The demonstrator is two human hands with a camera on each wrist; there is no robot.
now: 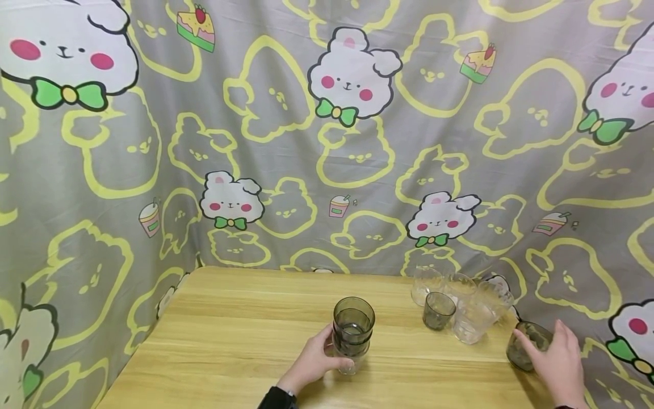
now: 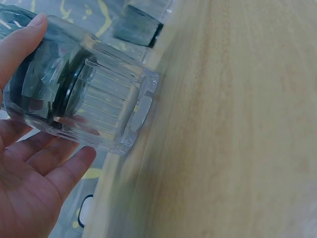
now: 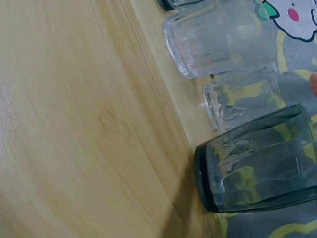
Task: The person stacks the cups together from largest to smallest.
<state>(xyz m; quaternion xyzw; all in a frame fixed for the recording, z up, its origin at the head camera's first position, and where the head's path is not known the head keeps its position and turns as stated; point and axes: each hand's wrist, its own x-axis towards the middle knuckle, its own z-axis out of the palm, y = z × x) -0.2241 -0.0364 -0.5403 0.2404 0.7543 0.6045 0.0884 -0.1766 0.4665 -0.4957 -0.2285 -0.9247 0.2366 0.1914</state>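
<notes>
The left hand (image 1: 318, 359) is wrapping its fingers and thumb round a stack of glasses (image 1: 352, 332) standing near the middle of the wooden table (image 1: 230, 341): smoky grey tumblers nested on top, a clear ribbed glass (image 2: 116, 111) at the bottom, its base resting on the wood. From the left wrist view, the thumb is pressing one side of the stack and the fingers are cupping the other.

Over at the table's right edge, the right hand (image 1: 558, 358) is reaching onto a dark grey glass (image 1: 526, 343), fingers spread against its side and rim; whether they are truly gripping it, I cannot tell.

Between the hands, toward the patterned curtain (image 1: 327, 142), a cluster of clear ribbed glasses (image 1: 472, 312) is standing, with one small smoky tumbler (image 1: 438, 310) just in front of them.
</notes>
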